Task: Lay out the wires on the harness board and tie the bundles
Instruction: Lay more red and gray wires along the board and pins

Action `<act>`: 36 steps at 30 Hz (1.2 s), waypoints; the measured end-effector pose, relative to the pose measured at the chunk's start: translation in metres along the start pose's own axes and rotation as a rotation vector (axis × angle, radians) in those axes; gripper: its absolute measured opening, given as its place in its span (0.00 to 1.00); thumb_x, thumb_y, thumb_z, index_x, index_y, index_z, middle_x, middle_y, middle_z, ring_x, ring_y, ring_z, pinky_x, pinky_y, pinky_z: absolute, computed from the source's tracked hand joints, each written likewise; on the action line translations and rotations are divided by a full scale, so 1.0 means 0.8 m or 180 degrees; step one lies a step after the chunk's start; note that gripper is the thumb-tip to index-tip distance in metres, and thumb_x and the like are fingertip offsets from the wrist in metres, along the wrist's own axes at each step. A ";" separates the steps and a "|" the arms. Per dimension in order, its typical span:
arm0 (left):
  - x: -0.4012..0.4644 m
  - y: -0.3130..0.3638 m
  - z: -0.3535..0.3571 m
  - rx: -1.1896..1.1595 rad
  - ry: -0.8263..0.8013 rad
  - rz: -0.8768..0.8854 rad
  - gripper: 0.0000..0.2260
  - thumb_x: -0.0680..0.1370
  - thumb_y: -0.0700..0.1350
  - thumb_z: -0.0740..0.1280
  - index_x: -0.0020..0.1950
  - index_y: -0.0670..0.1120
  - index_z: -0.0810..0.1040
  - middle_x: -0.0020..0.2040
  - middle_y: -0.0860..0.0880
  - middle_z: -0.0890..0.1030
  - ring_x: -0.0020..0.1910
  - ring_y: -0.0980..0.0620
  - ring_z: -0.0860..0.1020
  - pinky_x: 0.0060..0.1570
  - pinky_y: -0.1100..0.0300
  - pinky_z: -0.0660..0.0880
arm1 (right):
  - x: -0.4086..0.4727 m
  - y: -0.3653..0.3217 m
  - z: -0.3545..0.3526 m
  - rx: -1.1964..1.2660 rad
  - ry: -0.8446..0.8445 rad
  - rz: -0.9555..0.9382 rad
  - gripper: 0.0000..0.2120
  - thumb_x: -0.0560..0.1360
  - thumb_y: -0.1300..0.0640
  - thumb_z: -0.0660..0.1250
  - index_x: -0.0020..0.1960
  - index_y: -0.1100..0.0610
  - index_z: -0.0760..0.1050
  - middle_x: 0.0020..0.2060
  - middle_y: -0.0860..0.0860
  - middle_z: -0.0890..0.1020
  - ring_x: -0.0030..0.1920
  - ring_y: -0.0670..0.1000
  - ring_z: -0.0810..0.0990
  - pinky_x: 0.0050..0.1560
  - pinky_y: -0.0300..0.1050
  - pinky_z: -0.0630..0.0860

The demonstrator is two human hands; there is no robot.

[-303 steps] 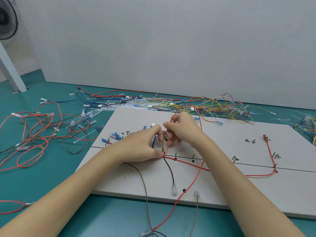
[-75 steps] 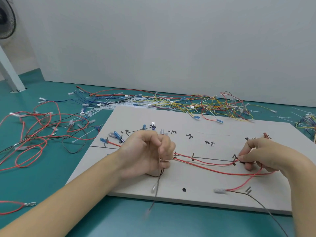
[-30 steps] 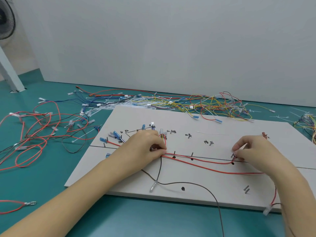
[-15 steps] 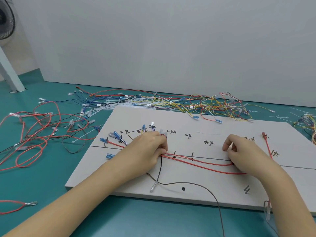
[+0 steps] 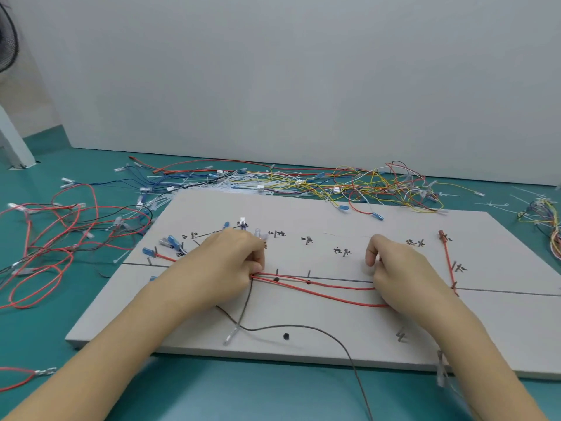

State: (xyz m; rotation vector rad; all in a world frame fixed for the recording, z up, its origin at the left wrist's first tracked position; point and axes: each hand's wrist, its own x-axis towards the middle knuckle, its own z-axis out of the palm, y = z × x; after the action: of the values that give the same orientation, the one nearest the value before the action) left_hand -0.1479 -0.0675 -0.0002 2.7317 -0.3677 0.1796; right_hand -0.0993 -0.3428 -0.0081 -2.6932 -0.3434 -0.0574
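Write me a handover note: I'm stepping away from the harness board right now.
Left hand pinches the red wires at their left end on the harness board.
Right hand, fingers curled, rests on their right end; grip hidden.
Done: two red wires run along the drawn line between the hands; another red wire lies at right.
Left: the dark wire trails off the front edge unrouted; no ties visible on this bundle.

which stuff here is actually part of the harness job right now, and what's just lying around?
In use:
- harness board
- red wires stretched between both hands
- left hand pinching the wires' left end
- right hand over their right end
- dark wire trailing off the board's front edge

Lying about:
- yellow wire tangle behind the board
- red wire loops to the left
- fan
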 end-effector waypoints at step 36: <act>0.040 0.124 0.072 0.0870 -0.0203 0.1335 0.17 0.84 0.52 0.50 0.69 0.52 0.70 0.73 0.54 0.65 0.71 0.48 0.58 0.66 0.49 0.61 | -0.004 0.041 -0.054 0.1602 -0.0300 0.1459 0.08 0.65 0.64 0.78 0.34 0.59 0.78 0.20 0.51 0.74 0.19 0.47 0.62 0.19 0.34 0.56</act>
State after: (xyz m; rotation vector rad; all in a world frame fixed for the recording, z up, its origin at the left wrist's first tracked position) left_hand -0.1406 -0.1856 -0.0134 2.8937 -1.0007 0.2705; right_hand -0.0937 -0.3903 0.0178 -2.2115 0.2155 0.2571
